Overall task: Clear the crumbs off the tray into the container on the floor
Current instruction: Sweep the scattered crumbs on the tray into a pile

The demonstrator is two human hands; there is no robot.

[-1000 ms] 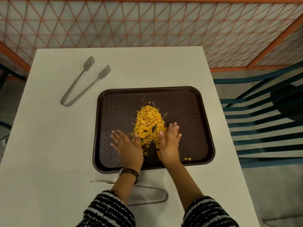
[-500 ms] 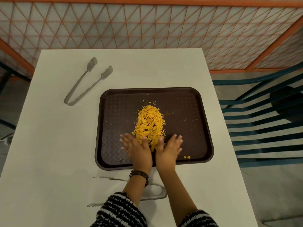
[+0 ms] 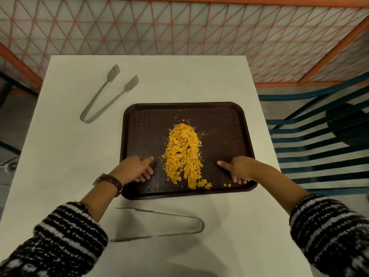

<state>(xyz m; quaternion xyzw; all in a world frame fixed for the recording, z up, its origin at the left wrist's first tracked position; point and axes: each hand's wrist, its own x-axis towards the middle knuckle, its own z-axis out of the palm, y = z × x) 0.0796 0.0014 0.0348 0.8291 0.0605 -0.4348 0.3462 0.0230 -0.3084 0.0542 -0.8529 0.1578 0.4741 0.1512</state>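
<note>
White table (image 3: pixel 69 156), brown tray (image 3: pixel 139 120), crumbs (image 3: pixel 183 152) between left hand (image 3: pixel 135 168) and right hand (image 3: pixel 238 168), each grip seemingly curled, holding nothing.

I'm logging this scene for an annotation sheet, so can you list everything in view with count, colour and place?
Table: one, white, centre.
Tray: one, dark brown, on the table.
Crumbs: one yellow-orange heap, mid-tray, strays near the front rim.
Tongs: two, metal; far tongs left of the tray, near tongs in front of it.
Chair: one, teal slats, right.
Lattice screen: orange, behind.
Container: not in view.
Watch: one, dark, left wrist.
Left hand, right hand: on the tray, either side of the heap.
</note>
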